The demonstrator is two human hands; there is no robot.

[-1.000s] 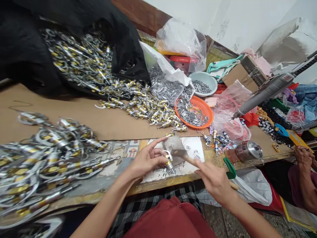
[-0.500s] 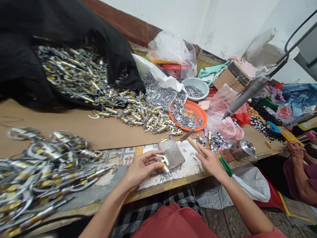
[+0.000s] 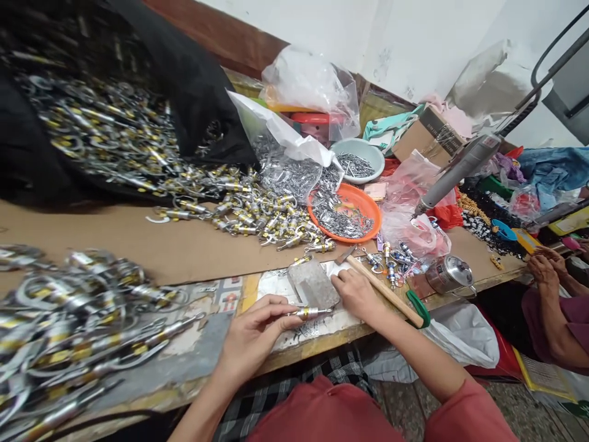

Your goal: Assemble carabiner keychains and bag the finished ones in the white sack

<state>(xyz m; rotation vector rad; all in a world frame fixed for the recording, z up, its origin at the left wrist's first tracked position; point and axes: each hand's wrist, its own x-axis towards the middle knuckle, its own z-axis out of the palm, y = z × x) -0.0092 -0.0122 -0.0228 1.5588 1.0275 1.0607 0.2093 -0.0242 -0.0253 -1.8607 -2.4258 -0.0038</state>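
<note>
Silver-and-yellow metal piece (image 3: 309, 313) is pinched in our left hand's fingertips (image 3: 291, 321), right by the grey block (image 3: 315, 281) sitting between our hands. Our right hand (image 3: 359, 294) is curled, can't tell if it's gripping anything; hammer's (image 3: 386, 291) lying just right of it.

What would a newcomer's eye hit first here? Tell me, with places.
Probably the heap of silver-and-yellow metal pieces, spreading from the black fabric at back left, grabs attention. The round orange plastic dish of small silver metal parts stands out to its right. Front centre, the left hand holds a slender silver-and-yellow metal piece by a grey block.
</note>
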